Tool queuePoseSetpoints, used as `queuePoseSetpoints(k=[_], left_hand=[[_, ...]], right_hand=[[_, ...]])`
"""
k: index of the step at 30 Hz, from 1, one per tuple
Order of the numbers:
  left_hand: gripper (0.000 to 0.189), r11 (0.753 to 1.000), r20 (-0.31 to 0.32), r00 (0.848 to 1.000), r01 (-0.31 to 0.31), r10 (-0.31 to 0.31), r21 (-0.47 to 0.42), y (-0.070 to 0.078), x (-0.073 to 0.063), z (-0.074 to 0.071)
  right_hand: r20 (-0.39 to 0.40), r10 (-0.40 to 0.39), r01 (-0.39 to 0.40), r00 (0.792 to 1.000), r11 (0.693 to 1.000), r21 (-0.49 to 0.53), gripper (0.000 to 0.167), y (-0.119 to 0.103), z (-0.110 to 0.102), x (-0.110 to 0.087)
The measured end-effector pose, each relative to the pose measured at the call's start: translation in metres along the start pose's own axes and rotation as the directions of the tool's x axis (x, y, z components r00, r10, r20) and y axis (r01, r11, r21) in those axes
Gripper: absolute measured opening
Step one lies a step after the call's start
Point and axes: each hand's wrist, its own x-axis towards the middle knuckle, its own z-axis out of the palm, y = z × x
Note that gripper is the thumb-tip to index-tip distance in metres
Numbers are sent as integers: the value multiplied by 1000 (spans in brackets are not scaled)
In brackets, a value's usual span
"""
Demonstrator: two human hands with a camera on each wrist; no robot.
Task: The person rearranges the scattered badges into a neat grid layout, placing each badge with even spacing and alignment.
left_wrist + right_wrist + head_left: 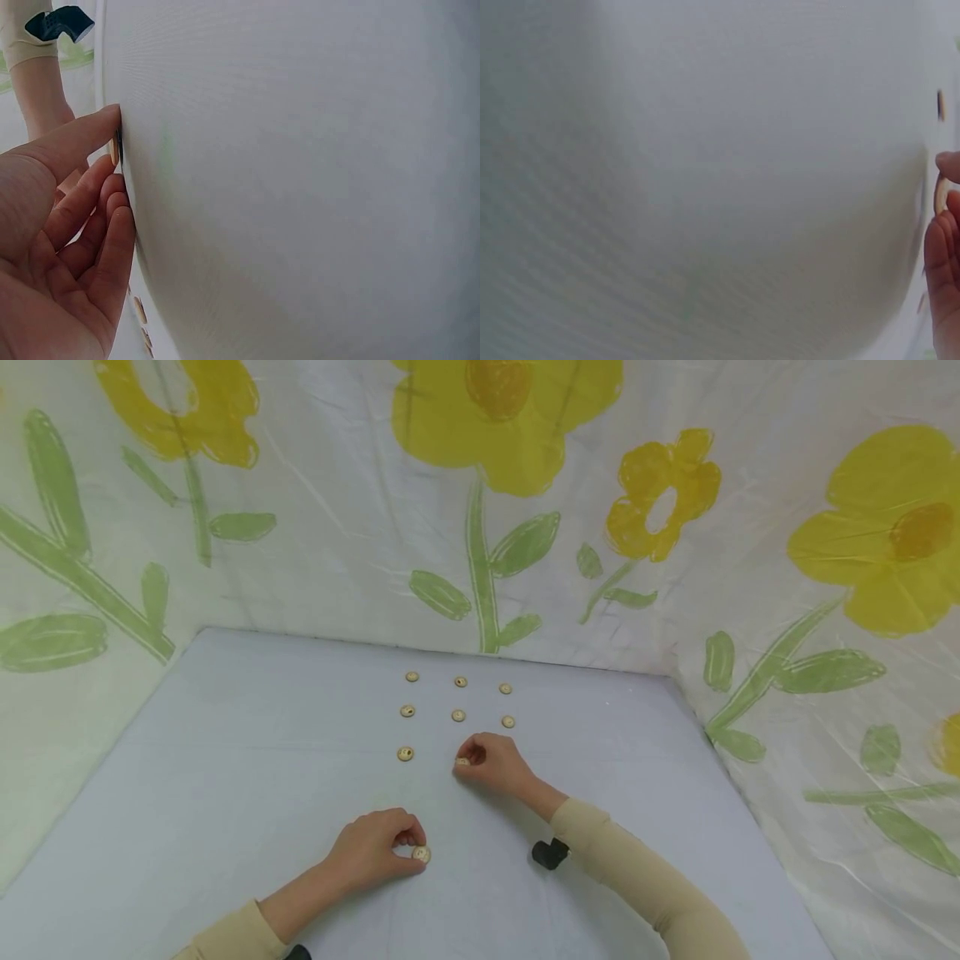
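Observation:
My left hand (372, 850) pinches a small round wooden disc (422, 855) between thumb and fingertips, low over the near middle of the table. Seen from the left wrist, that disc (115, 148) is edge-on between thumb and forefinger. Farther forward, my right hand (497, 764) pinches another disc (462, 762), partly covered by the fingers. It stands just right of a lone disc (405, 753). Beyond are two rows of three like discs, among them a front-row disc (458, 716) and a back-row disc (461, 682). Some carry dark marks.
A pale cloth-covered table (225, 760) spreads under both arms. Behind and beside it hangs a white sheet (330, 552) printed with yellow flowers. A black strap piece (550, 853) shows at the right forearm's sleeve (637, 877).

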Motion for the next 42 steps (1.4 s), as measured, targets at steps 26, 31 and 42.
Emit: queuePoseSetpoints(k=[26,31,42], left_hand=[[20,1000,-21,1000,-17,17,23,-1,0,2],[20,1000,-17,1000,-21,21,9,0,-1,1],[19,1000,-20,1000,-12,12,18,-1,0,2]], right_hand=[[-37,-13,13,999,1000,19,14,7,3,16],[-42,-18,18,999,1000,12,14,6,5,17],[-34,-12,13,999,999,40,15,6,5,16]])
